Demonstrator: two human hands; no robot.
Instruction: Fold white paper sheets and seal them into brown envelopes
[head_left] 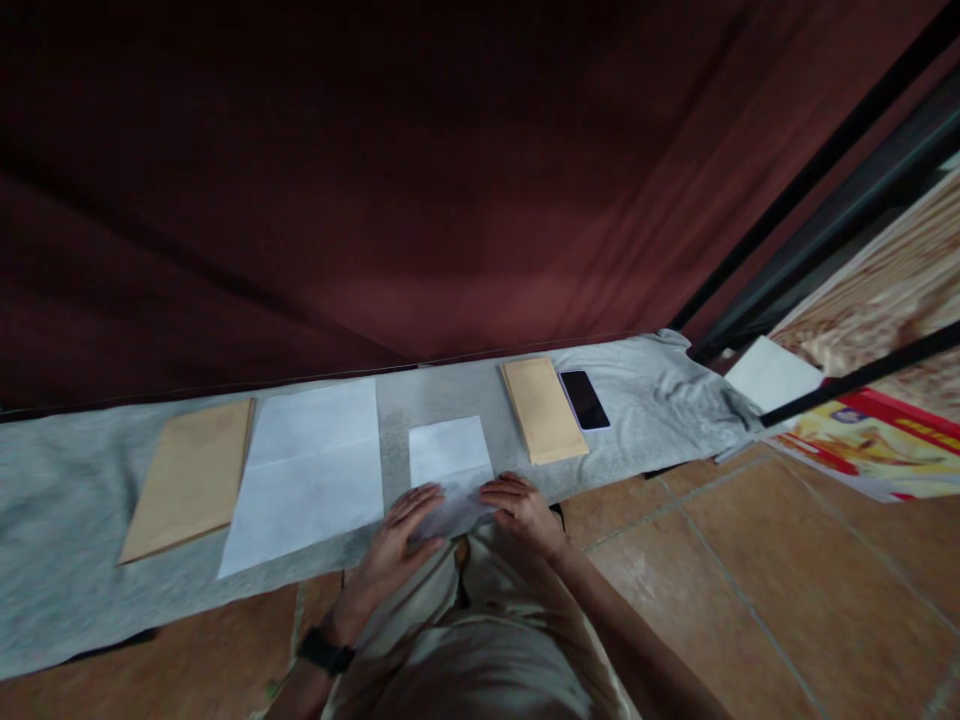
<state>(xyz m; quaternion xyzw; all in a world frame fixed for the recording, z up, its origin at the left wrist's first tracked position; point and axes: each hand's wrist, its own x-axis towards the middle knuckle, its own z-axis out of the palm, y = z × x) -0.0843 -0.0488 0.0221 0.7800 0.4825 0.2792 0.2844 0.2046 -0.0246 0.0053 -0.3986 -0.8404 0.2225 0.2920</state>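
Note:
A white sheet of paper (448,449) with a crease across it lies directly in front of me. Its near part is lifted and bent toward my body, and looks greyer in shadow. My left hand (401,535) grips the left side of this raised part, thumb on the near side and fingers on the far side. On the right side, my right hand (523,511) has its fingers curled over the paper's edge. Left of it lies a larger white sheet (311,470) with a fold line, partly over a stack of brown envelopes (191,475).
A grey cloth (45,530) covers the narrow bench. To the right lie a pile of smaller brown envelopes (546,408) and a phone (585,399). A dark red curtain (420,200) hangs behind. Black poles (817,170) and a printed poster (885,440) are at far right.

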